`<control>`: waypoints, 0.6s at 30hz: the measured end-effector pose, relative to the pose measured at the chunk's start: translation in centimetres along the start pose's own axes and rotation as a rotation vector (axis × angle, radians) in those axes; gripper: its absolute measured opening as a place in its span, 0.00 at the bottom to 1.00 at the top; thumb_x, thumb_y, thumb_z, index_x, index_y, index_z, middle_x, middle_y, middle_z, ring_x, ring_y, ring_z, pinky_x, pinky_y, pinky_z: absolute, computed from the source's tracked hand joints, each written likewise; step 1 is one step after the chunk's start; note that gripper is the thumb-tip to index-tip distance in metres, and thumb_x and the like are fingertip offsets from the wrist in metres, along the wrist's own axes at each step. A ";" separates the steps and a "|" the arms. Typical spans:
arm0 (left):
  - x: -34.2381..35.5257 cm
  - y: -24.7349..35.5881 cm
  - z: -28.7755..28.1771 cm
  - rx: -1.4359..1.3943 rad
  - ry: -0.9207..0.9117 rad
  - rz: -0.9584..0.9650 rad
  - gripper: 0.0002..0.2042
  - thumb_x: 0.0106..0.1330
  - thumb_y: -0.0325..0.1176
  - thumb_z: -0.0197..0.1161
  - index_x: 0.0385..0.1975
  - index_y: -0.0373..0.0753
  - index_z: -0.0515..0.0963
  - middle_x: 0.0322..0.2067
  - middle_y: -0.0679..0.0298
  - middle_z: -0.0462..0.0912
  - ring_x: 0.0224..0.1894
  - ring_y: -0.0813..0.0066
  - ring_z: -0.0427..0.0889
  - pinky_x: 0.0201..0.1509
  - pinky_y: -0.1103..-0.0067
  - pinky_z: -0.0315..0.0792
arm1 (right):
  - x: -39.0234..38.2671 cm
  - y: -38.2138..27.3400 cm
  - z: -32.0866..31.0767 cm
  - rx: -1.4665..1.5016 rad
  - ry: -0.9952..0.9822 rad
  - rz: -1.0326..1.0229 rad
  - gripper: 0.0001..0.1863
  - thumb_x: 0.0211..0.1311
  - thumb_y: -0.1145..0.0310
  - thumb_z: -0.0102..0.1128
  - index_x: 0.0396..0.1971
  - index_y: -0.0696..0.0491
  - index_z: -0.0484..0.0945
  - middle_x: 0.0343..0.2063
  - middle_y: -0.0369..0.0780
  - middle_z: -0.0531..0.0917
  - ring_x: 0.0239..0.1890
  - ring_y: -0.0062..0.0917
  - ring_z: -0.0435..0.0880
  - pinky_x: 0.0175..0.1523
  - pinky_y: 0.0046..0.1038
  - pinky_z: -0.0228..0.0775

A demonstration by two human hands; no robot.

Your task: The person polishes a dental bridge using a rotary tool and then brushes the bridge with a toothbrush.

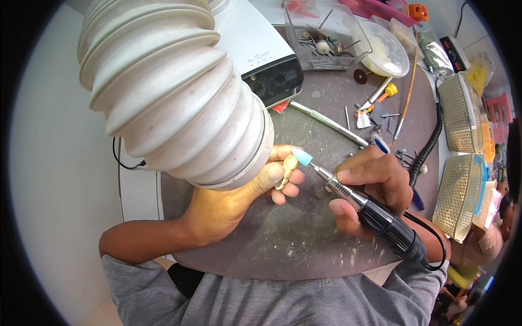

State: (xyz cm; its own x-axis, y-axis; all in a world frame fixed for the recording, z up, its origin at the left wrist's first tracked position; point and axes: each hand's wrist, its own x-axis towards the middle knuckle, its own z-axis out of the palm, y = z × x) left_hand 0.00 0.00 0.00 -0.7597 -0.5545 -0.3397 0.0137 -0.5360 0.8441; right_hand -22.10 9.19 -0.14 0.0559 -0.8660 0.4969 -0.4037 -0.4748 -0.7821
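Between the thumb and fingers of my left hand [234,201] is a small cream-coloured dental piece [290,164], a short row of rounded, tooth-like lumps. My right hand [375,185] grips a black and silver rotary handpiece [375,212] like a pen, its cord curving back past my wrist. A pale turquoise cone-shaped polishing tip [302,157] on the handpiece points left and lies right beside the upper end of the piece. Whether the tip touches it I cannot tell. The wide mouth of a white ribbed suction hose [185,92] hangs just over my left hand.
Behind the hose stands a white machine [255,38] with a black front. A clear bin [326,43] of small tools and a round tub [383,49] sit at the back. A metal rod [329,124], burs and a brush [405,98] lie beyond my right hand. Woven baskets [459,190] line the right.
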 end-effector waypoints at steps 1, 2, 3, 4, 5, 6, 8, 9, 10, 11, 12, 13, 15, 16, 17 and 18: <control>0.0 0.0 0.0 0.003 -0.003 0.000 0.19 0.77 0.32 0.53 0.64 0.33 0.68 0.44 0.58 0.82 0.42 0.75 0.82 0.45 0.82 0.76 | 0.1 0.0 0.0 -0.001 -0.003 -0.009 0.20 0.46 0.76 0.76 0.41 0.57 0.79 0.32 0.42 0.85 0.30 0.28 0.85 0.32 0.22 0.76; 0.0 0.1 0.0 0.005 -0.006 0.001 0.18 0.77 0.32 0.53 0.63 0.33 0.68 0.44 0.58 0.82 0.42 0.76 0.82 0.45 0.83 0.76 | 0.1 0.0 0.0 -0.002 -0.006 -0.018 0.20 0.46 0.76 0.76 0.40 0.58 0.79 0.31 0.42 0.85 0.30 0.28 0.85 0.32 0.23 0.76; 0.0 0.0 0.1 -0.003 -0.006 0.009 0.18 0.77 0.32 0.53 0.63 0.33 0.68 0.44 0.58 0.81 0.42 0.76 0.82 0.45 0.83 0.76 | 0.2 0.0 0.1 0.013 -0.009 -0.022 0.19 0.46 0.76 0.76 0.40 0.58 0.79 0.31 0.42 0.85 0.30 0.28 0.85 0.32 0.23 0.76; -0.1 0.0 0.2 -0.012 -0.006 0.016 0.18 0.77 0.32 0.53 0.63 0.33 0.69 0.44 0.58 0.81 0.42 0.76 0.82 0.44 0.83 0.76 | 0.3 -0.1 0.1 0.028 -0.012 -0.026 0.19 0.46 0.76 0.76 0.40 0.58 0.79 0.31 0.42 0.85 0.29 0.28 0.85 0.32 0.23 0.76; -0.2 0.0 0.2 -0.021 -0.006 0.024 0.18 0.77 0.33 0.53 0.62 0.32 0.69 0.44 0.58 0.81 0.42 0.76 0.82 0.44 0.83 0.76 | 0.3 -0.2 0.1 0.044 -0.014 -0.031 0.19 0.46 0.76 0.76 0.39 0.58 0.79 0.31 0.42 0.85 0.29 0.28 0.85 0.31 0.23 0.76; -0.2 0.0 0.2 -0.010 -0.001 0.032 0.18 0.77 0.33 0.53 0.62 0.32 0.69 0.43 0.58 0.81 0.42 0.76 0.82 0.44 0.83 0.76 | 0.3 -0.2 0.1 0.053 -0.029 -0.035 0.18 0.46 0.77 0.76 0.39 0.58 0.79 0.31 0.42 0.85 0.29 0.28 0.85 0.32 0.23 0.76; -0.1 -0.1 0.1 0.011 0.007 0.049 0.18 0.77 0.33 0.52 0.62 0.32 0.68 0.43 0.58 0.81 0.42 0.76 0.82 0.44 0.83 0.77 | 0.2 -0.2 0.2 0.073 -0.058 -0.043 0.18 0.46 0.77 0.76 0.38 0.58 0.80 0.31 0.42 0.85 0.29 0.29 0.85 0.32 0.23 0.77; -0.1 -0.1 0.1 0.004 0.005 0.044 0.18 0.77 0.33 0.52 0.62 0.32 0.68 0.43 0.58 0.81 0.42 0.76 0.82 0.43 0.83 0.77 | 0.2 -0.2 0.2 0.059 -0.039 -0.050 0.18 0.46 0.77 0.76 0.38 0.59 0.80 0.31 0.42 0.85 0.29 0.29 0.85 0.32 0.24 0.77; -0.1 0.0 0.1 -0.004 0.002 0.040 0.18 0.77 0.33 0.52 0.62 0.32 0.68 0.43 0.58 0.81 0.42 0.76 0.82 0.43 0.83 0.77 | 0.3 -0.3 0.2 0.045 -0.020 -0.056 0.18 0.46 0.77 0.76 0.38 0.59 0.80 0.31 0.42 0.85 0.29 0.29 0.86 0.32 0.24 0.78; 0.0 0.0 0.1 -0.011 0.000 0.035 0.18 0.77 0.32 0.52 0.62 0.32 0.68 0.44 0.58 0.80 0.41 0.76 0.82 0.43 0.83 0.77 | 0.2 -0.3 0.3 0.031 -0.001 -0.063 0.17 0.46 0.77 0.76 0.37 0.59 0.80 0.31 0.42 0.85 0.30 0.30 0.86 0.33 0.24 0.78; 0.0 0.0 0.0 -0.019 -0.010 0.032 0.18 0.77 0.32 0.52 0.62 0.32 0.69 0.44 0.58 0.80 0.41 0.76 0.82 0.43 0.83 0.77 | 0.2 -0.3 0.3 0.015 0.005 -0.045 0.17 0.46 0.77 0.76 0.37 0.59 0.80 0.31 0.42 0.85 0.30 0.30 0.86 0.33 0.25 0.78; 0.0 -0.1 0.0 -0.026 -0.020 0.030 0.17 0.77 0.32 0.52 0.62 0.32 0.69 0.44 0.58 0.80 0.41 0.76 0.82 0.43 0.83 0.77 | 0.1 -0.2 0.3 0.000 0.012 -0.026 0.17 0.46 0.77 0.76 0.37 0.59 0.80 0.31 0.42 0.85 0.30 0.30 0.87 0.33 0.25 0.79; 0.0 -0.1 0.0 -0.040 -0.028 0.021 0.17 0.77 0.32 0.52 0.61 0.32 0.69 0.44 0.57 0.81 0.41 0.76 0.83 0.43 0.83 0.77 | 0.0 -0.1 0.3 -0.008 0.017 -0.030 0.17 0.46 0.76 0.76 0.37 0.59 0.80 0.31 0.43 0.85 0.30 0.31 0.87 0.33 0.25 0.79; 0.0 0.0 0.0 -0.045 -0.027 0.016 0.17 0.77 0.32 0.52 0.61 0.32 0.69 0.44 0.57 0.81 0.41 0.76 0.83 0.43 0.83 0.77 | 0.2 0.0 0.4 0.000 0.016 -0.052 0.17 0.46 0.76 0.76 0.37 0.59 0.80 0.31 0.43 0.85 0.30 0.31 0.86 0.33 0.25 0.79; 0.0 0.0 0.0 -0.050 -0.025 0.010 0.17 0.77 0.32 0.52 0.61 0.32 0.69 0.44 0.57 0.81 0.41 0.76 0.83 0.43 0.83 0.77 | 0.2 0.1 0.4 0.008 0.014 -0.074 0.17 0.46 0.76 0.76 0.37 0.59 0.80 0.31 0.43 0.85 0.30 0.30 0.86 0.33 0.25 0.79; 0.0 -0.1 0.0 -0.036 -0.018 0.019 0.17 0.77 0.32 0.52 0.62 0.33 0.68 0.44 0.57 0.81 0.42 0.76 0.83 0.43 0.83 0.77 | 0.2 0.0 0.4 0.020 -0.010 -0.072 0.17 0.46 0.76 0.77 0.37 0.59 0.80 0.31 0.43 0.85 0.30 0.30 0.86 0.33 0.25 0.79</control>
State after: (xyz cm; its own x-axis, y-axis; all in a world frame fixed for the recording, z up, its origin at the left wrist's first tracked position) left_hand -0.04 0.01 -0.07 -0.7707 -0.5535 -0.3157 0.0516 -0.5480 0.8349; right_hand -21.75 8.96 -0.22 0.0932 -0.8312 0.5481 -0.3799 -0.5385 -0.7521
